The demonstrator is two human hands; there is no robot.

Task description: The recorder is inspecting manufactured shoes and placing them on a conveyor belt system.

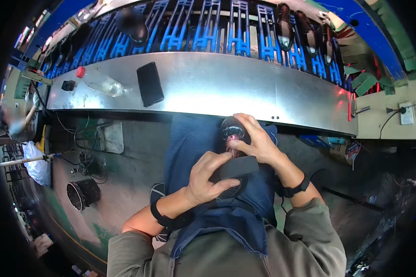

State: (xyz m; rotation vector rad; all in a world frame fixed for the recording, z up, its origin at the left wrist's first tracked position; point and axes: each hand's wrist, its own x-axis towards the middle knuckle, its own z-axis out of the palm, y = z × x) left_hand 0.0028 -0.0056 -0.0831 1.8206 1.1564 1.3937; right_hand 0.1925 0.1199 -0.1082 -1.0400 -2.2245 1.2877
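Over my lap, both hands are on a dark, glossy shoe (231, 130) with its rounded toe pointing away from me and a pinkish-brown patch in the middle. My right hand (254, 140) wraps its fingers around the toe's right side, with the thumb pressed on the middle. A black, flat-sided block (238, 168) lies across the nearer part of the shoe. My left hand (205, 177) grips this block between fingers and thumb. Whether the block is separate from the shoe I cannot tell. Below it a dark textured part (229, 190) shows.
Ahead runs a metal ledge (208, 83) with a black rectangular object (150, 84) and a clear bottle with red cap (101, 82). Beyond it stand blue rack bars (203, 39) with dark shoes (285, 27) on the right. A black bucket (83, 194) sits on the floor at left.
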